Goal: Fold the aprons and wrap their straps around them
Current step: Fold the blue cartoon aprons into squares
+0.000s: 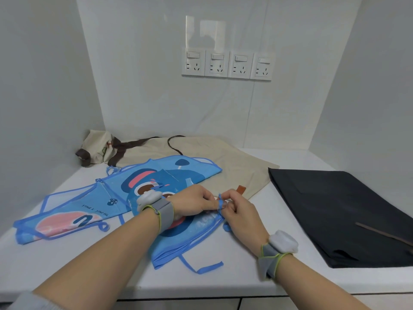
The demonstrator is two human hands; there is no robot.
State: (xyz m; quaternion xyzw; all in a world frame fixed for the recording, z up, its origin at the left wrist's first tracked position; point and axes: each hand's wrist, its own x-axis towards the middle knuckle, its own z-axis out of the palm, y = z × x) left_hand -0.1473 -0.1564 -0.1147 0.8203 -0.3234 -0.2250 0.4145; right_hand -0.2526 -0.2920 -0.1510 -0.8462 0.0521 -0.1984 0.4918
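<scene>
Three aprons are being kept on a counter (245, 276). One apron (93, 204) is lying at front left, with its strap (220, 205) being pinched between the left hand (192, 203) and right hand (240, 211). Behind it, a second apron (223, 159) is lying against the wall, below four sockets (226, 64). A third apron (342, 213) is lying to the right.

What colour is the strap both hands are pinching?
Blue strap, matching the cartoon apron's trim; head view.
</scene>
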